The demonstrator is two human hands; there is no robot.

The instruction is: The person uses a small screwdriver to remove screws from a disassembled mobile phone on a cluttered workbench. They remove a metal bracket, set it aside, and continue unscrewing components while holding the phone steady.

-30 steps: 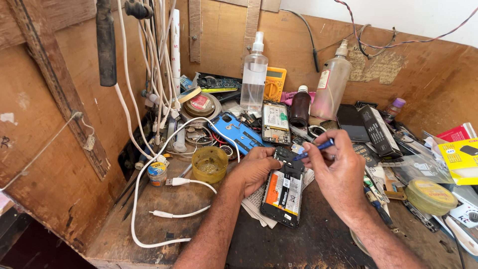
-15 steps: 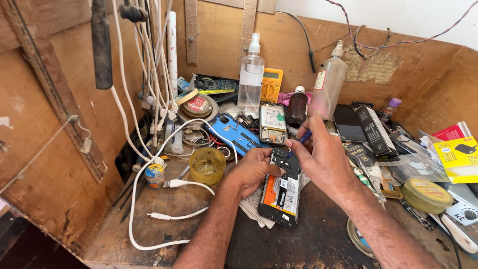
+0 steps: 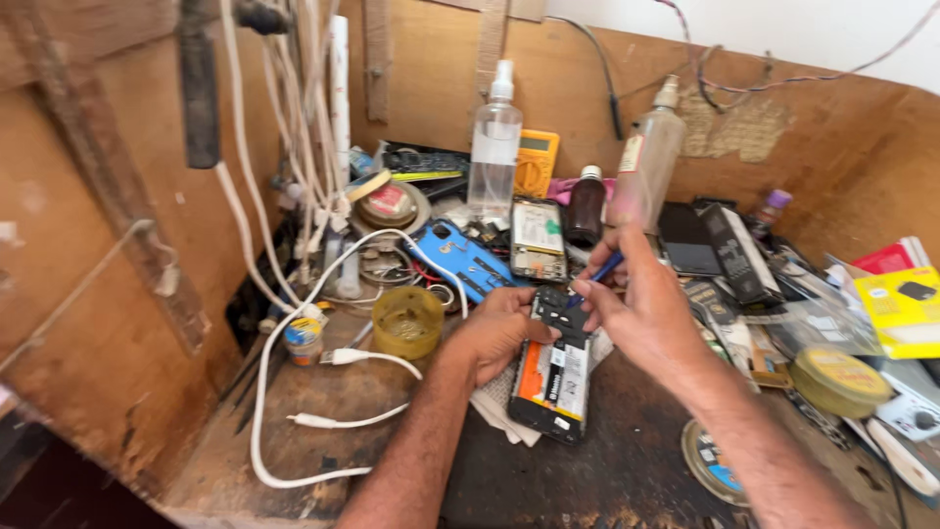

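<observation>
An opened phone (image 3: 554, 377) lies back-up on a white cloth (image 3: 497, 400), its battery and dark circuit board exposed. My left hand (image 3: 499, 331) rests against the phone's left edge near the top and steadies it. My right hand (image 3: 641, 309) grips a blue-handled screwdriver (image 3: 597, 272), its tip down on the phone's upper board. The tip itself is partly hidden by my fingers.
A blue phone cover (image 3: 468, 259) and a second opened phone (image 3: 537, 240) lie just behind. Two spray bottles (image 3: 493, 142), a yellow multimeter (image 3: 536, 162), a yellow cup (image 3: 407, 320), white cables (image 3: 323, 353), round tins (image 3: 838, 380) and boxes crowd the wooden bench.
My right hand has shifted slightly, keeping the screwdriver on the phone's top. The camera has moved closer and a little left. My left hand stays on the phone.
</observation>
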